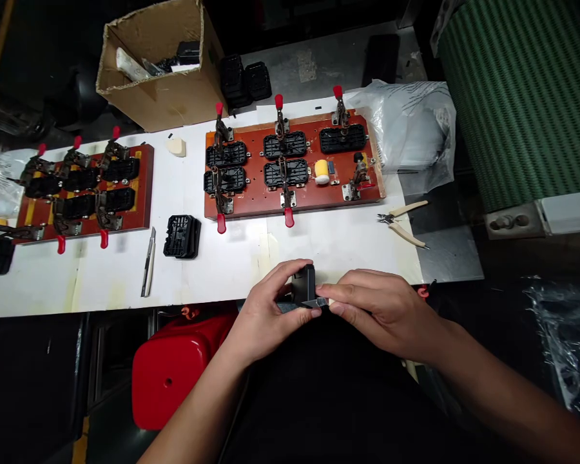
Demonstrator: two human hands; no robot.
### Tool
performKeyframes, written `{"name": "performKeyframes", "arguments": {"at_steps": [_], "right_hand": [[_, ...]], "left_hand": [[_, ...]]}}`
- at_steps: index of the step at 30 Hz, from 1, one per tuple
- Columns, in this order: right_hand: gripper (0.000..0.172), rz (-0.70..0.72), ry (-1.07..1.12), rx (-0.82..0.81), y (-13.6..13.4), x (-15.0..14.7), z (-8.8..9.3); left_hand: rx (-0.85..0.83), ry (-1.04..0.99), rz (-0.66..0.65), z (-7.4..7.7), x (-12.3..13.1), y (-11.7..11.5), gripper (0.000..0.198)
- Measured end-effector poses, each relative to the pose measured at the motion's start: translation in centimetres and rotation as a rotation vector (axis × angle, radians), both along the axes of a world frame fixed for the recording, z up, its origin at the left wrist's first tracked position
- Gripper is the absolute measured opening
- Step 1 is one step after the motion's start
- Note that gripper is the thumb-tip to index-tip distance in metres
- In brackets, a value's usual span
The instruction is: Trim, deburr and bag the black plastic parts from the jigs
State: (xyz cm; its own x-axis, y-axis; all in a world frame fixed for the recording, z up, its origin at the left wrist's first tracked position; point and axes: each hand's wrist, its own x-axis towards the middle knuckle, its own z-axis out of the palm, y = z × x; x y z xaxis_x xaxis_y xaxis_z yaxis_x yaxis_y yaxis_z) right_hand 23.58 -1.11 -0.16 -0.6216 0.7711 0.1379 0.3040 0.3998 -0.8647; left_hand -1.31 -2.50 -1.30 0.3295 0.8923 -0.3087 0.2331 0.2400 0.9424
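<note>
In front of my body, at the table's front edge, my left hand (269,308) grips a black plastic part (303,283) on edge between fingers and thumb. My right hand (377,309) is closed around a utility knife (321,302), most of whose handle is hidden by the fingers. The knife's blade points left and lies against or just by the lower edge of the part. Beyond the hands stands a red-brown clamp fixture (251,203) with several black plastic parts under red-handled toggle clamps. One clamp at its right front has no such part under it.
A second fixture (145,187) stands left. A stack of black parts (182,236), another utility knife (148,263) and nippers (401,222) lie on the table. Behind are a cardboard box (159,100) and plastic bags (415,135). A red stool (169,361) sits below, a green conveyor belt (522,103) right.
</note>
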Motion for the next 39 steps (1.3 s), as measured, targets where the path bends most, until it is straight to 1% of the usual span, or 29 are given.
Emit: {"name": "performKeyframes", "arguments": {"at_steps": [2,5,7,9,11,13,14,15,18,20,21,22,23,24,25,26,27,28,29,30,31,32,33,34,36,38,39], "right_hand": [[0.034,-0.054,-0.036,-0.010,0.4,0.3,-0.4],[0.032,-0.259,-0.172,-0.031,1.5,0.9,-1.3],[0.030,-0.360,-0.224,-0.073,2.0,1.1,-1.6],[0.027,-0.365,-0.202,-0.176,2.1,1.0,-1.3],[0.025,-0.305,-0.139,-0.354,1.8,0.5,-0.6],[0.029,-0.241,-0.082,-0.515,1.3,-0.2,0.1],[0.032,-0.229,-0.069,-0.556,1.1,-0.5,0.3],[0.034,-0.240,-0.068,-0.556,1.1,-0.7,0.4],[0.035,-0.350,-0.116,-0.446,1.3,-0.6,-0.5],[0.022,-0.426,-0.126,-0.386,1.4,-0.2,-1.4],[0.018,-0.450,-0.114,-0.375,1.3,-0.1,-1.8],[0.028,-0.456,-0.096,-0.385,1.1,-0.1,-2.1],[0.042,-0.436,-0.076,-0.413,0.9,-0.2,-2.2],[0.051,-0.390,-0.063,-0.456,0.5,-0.5,-2.3],[0.050,-0.337,-0.064,-0.499,0.2,-0.9,-2.3],[0.043,-0.299,-0.081,-0.524,-0.1,-1.3,-2.4],[0.033,-0.295,-0.108,-0.520,-0.2,-1.8,-2.5],[0.025,-0.328,-0.140,-0.484,-0.3,-2.3,-2.7],[0.022,-0.385,-0.173,-0.430,-0.1,-2.6,-3.0],[0.022,-0.437,-0.208,-0.377,0.2,-2.8,-3.4],[0.026,-0.463,-0.247,-0.336,0.7,-2.7,-3.9],[0.031,-0.463,-0.292,-0.303,1.2,-2.6,-4.5],[0.035,-0.456,-0.350,-0.266,1.8,-2.2,-5.1],[0.038,-0.453,-0.422,-0.221,2.3,-1.7,-5.6],[0.041,-0.476,-0.571,-0.095,3.0,-0.4,-6.3],[0.043,-0.515,-0.680,0.038,3.4,0.6,-6.2],[0.043,-0.517,-0.698,0.093,3.6,0.8,-5.8]], "left_hand": [[0.001,-0.004,-0.032,0.3,0.0,0.0,0.061],[-0.007,-0.029,-0.109,0.8,0.1,-0.2,0.061],[-0.013,-0.043,-0.144,1.0,0.4,-0.3,0.061],[-0.007,-0.053,-0.152,0.9,0.7,-0.5,0.061],[0.024,-0.051,-0.160,0.7,1.0,-0.5,0.062],[0.101,-0.024,-0.169,0.5,1.2,-0.4,0.062],[0.145,-0.001,-0.172,0.4,1.3,-0.4,0.063],[0.181,0.025,-0.173,0.3,1.4,-0.3,0.063],[0.199,0.087,-0.168,0.2,1.1,-0.3,0.063],[0.166,0.101,-0.164,0.0,0.9,-0.3,0.061],[0.147,0.103,-0.149,-0.3,0.8,-0.4,0.059],[0.128,0.109,-0.120,-0.6,0.8,-0.4,0.058],[0.109,0.132,-0.076,-1.0,0.9,-0.5,0.058],[0.096,0.175,-0.025,-1.4,1.0,-0.6,0.060],[0.088,0.231,0.019,-1.8,1.3,-0.7,0.063],[0.081,0.285,0.047,-2.1,1.5,-0.8,0.069],[0.066,0.314,0.057,-2.4,1.7,-0.8,0.075],[0.038,0.307,0.049,-2.6,1.9,-0.8,0.079],[0.003,0.263,0.042,-2.8,1.9,-0.8,0.077],[-0.033,0.198,0.044,-3.0,1.9,-0.8,0.070],[-0.059,0.134,0.056,-3.3,1.8,-0.7,0.059],[-0.066,0.100,0.079,-3.6,1.7,-0.5,0.048],[-0.053,0.111,0.105,-4.0,1.5,-0.4,0.041],[-0.025,0.164,0.134,-4.4,1.3,-0.2,0.040],[0.038,0.330,0.169,-5.3,0.8,0.1,0.049],[0.081,0.495,0.161,-6.0,0.3,0.3,0.056],[0.090,0.549,0.136,-6.3,0.0,0.4,0.058]]}}
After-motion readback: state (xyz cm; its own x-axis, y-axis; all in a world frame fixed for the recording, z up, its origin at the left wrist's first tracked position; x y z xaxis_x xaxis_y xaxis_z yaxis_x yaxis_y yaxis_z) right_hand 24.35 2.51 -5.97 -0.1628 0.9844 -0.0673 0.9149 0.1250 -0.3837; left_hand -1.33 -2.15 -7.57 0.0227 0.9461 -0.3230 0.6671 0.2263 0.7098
